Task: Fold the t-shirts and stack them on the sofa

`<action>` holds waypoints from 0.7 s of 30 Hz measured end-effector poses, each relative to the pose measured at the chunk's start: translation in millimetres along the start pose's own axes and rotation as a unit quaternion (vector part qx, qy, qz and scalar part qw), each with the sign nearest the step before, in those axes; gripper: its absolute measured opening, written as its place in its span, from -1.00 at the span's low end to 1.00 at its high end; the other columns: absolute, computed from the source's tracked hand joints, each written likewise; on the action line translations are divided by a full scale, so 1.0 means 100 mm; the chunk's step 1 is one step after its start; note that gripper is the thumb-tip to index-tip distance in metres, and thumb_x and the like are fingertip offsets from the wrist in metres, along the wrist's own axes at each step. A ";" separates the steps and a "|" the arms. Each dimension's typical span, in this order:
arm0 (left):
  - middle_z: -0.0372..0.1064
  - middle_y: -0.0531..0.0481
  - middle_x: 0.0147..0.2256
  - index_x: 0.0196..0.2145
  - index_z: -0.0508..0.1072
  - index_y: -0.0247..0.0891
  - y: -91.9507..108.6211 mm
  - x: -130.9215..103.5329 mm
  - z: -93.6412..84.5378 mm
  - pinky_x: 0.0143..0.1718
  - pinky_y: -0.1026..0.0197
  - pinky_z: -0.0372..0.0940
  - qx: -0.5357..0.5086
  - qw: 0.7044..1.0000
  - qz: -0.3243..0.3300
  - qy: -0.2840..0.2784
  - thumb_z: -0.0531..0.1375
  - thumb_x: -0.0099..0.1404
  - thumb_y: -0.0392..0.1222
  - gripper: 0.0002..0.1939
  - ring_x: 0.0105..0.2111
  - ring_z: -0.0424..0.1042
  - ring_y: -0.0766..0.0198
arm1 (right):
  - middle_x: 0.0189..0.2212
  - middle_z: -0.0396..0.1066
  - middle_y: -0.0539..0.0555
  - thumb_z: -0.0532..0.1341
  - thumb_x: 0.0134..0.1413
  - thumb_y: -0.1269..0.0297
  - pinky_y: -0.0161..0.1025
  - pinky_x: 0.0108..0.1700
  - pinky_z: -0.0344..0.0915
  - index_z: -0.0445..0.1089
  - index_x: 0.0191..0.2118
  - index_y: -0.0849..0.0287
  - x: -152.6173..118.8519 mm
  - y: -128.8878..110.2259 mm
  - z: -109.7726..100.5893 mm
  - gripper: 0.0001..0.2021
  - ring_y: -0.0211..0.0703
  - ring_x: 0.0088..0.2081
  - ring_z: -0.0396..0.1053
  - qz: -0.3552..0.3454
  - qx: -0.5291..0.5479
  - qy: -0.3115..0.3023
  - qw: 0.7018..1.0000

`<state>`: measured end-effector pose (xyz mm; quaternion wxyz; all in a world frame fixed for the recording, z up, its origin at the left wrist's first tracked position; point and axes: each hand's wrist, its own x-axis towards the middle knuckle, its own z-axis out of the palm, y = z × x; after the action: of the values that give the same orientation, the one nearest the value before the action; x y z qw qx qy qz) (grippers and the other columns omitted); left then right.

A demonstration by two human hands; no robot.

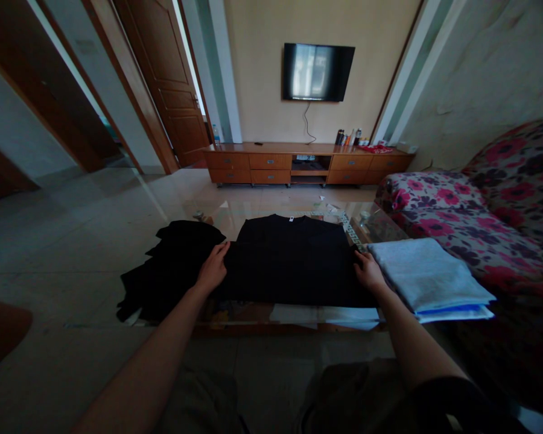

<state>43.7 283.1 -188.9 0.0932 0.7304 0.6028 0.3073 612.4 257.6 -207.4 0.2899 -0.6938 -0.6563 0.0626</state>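
Note:
A black T-shirt (294, 265) lies spread on a glass-topped coffee table (235, 212), its neckline and small white label at the far side. Its near part looks folded over, with a straight crease running across. My left hand (214, 268) is closed on the shirt's left edge at that crease. On the opposite edge, my right hand (368, 270) grips the cloth with bent fingers. Left of the shirt is a loose heap of black clothing (174, 259). A folded stack of light grey-blue cloth (428, 271) sits close by my right hand, with a bright blue layer showing underneath.
White sheets (326, 314) show under the glass near the front edge. A flower-patterned sofa (443, 205) stands on the right. Beyond the table, a low wooden cabinet (271, 161) with bottles (348, 137) runs below a wall-mounted television (318, 72).

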 end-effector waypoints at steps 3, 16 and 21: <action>0.14 -0.08 0.32 0.43 0.12 -0.13 0.07 -0.02 -0.04 0.30 0.12 0.21 0.017 1.000 0.013 0.016 -0.01 0.23 -0.48 -0.18 0.27 0.26 0.11 | 0.25 0.23 0.31 0.09 0.20 0.27 0.03 0.36 0.16 0.26 0.34 0.28 0.01 0.01 -0.02 -0.41 0.13 0.25 0.27 -0.021 0.007 0.025 0.999; 0.26 -0.19 0.12 0.32 0.29 -0.19 -0.11 -0.08 0.12 0.16 0.08 0.33 0.059 0.997 -0.037 -0.032 0.03 0.34 -0.30 -0.41 0.04 0.45 0.08 | 0.22 0.25 0.32 0.14 0.18 0.26 -0.04 0.35 0.16 0.22 0.35 0.27 -0.04 0.03 -0.02 -0.39 0.13 0.22 0.32 0.011 -0.027 -0.037 0.999; 0.28 -0.37 0.04 0.18 0.33 -0.43 0.10 -0.14 0.04 0.01 -0.06 0.37 0.150 0.983 -0.102 0.004 0.05 0.41 -0.06 -0.50 -0.04 0.45 -0.10 | 0.17 0.27 0.49 0.18 0.19 0.15 0.10 0.26 0.23 0.07 0.37 0.37 -0.12 -0.08 -0.09 -0.29 0.29 0.19 0.35 0.126 -0.059 -0.020 0.990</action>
<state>53.3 268.8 -191.7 0.0108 0.6699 0.7136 0.2048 608.6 243.5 -199.6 0.2245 -0.7857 -0.5717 0.0739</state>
